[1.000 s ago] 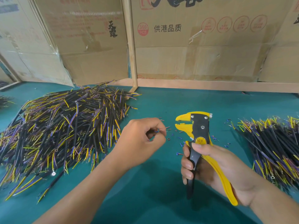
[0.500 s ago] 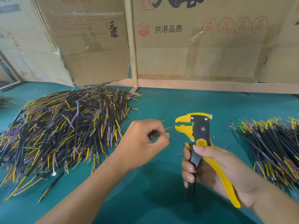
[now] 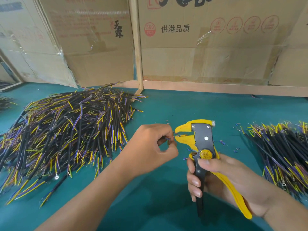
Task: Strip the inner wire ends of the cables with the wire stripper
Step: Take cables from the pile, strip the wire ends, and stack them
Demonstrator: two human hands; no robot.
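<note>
My left hand (image 3: 150, 147) pinches one wire (image 3: 170, 138), its tip in the stripper (image 3: 202, 147) mouth just beside my fingers. My right hand (image 3: 221, 180) grips both handles. Two cable piles (image 3: 66, 135) flank me.

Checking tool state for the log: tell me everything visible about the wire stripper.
The wire stripper has a yellow, beak-shaped head, a black centre plate with silver rivets, a round yellow pivot badge, and one black and one yellow handle, seemingly plastic over metal. It is held upright above the teal table, head pointing left, jaws parted. The right hand grips both handles; the left hand feeds a thin wire end into the jaws.
</note>
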